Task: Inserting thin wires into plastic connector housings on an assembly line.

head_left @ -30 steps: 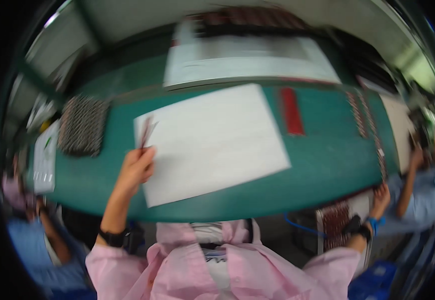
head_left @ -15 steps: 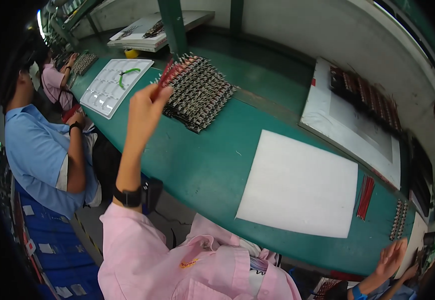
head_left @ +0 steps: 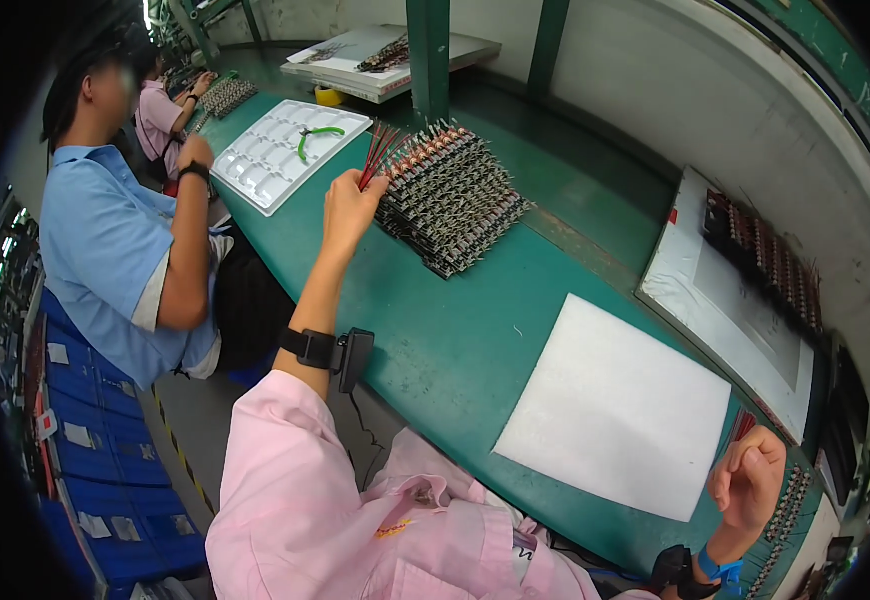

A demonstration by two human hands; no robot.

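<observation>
My left hand (head_left: 353, 208) is closed around a bundle of thin red wires (head_left: 383, 148), whose loose ends fan upward. It is at the left edge of a stack of small wired components (head_left: 455, 195) with dark bodies and pale leads, laid in dense rows on the green table. Over at the right, my right hand (head_left: 750, 478) hovers by the corner of a white foam sheet (head_left: 615, 410) with its fingers curled in. Whether anything is inside those fingers is hidden. Behind that hand, more red wires (head_left: 743, 426) lie on the table, partly covered.
A white compartment tray (head_left: 270, 160) holding green-handled cutters (head_left: 317, 138) sits at the left. Beside it a co-worker in blue (head_left: 125, 250) is seated. A green post (head_left: 428, 60) rises behind the stack. White panels (head_left: 725, 300) bearing wired parts lean at the right. Component strips (head_left: 790, 505) lie near my right hand.
My view has shifted, moving the table's contents across the picture. My right hand has come inward from the far right, toward the foam sheet's corner. The red wires remain in my left hand.
</observation>
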